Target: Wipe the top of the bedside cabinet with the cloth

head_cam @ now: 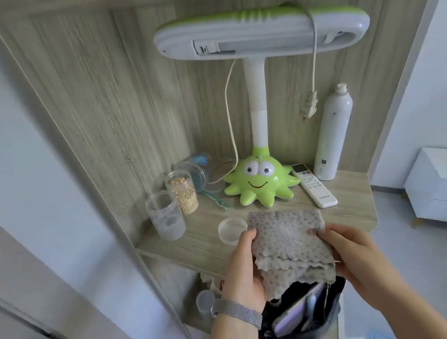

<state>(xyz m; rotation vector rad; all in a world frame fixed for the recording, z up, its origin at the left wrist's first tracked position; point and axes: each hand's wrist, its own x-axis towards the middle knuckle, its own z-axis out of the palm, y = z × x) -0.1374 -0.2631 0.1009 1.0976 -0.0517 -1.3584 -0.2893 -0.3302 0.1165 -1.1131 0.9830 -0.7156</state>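
A grey dotted cloth (289, 243), folded in layers, is held above the front edge of the wooden cabinet top (198, 243). My left hand (244, 271) grips its left side, thumb on top. My right hand (353, 254) pinches its right side. Whether the cloth's far edge touches the wood or hangs just above it, I cannot tell.
On the top stand a green octopus lamp (261, 181), a white remote (314, 184), a white spray bottle (332, 138), two clear jars (166, 216), a tipped bottle (191, 173) and a round lid (232, 230). An open black bag (301, 318) sits below my hands.
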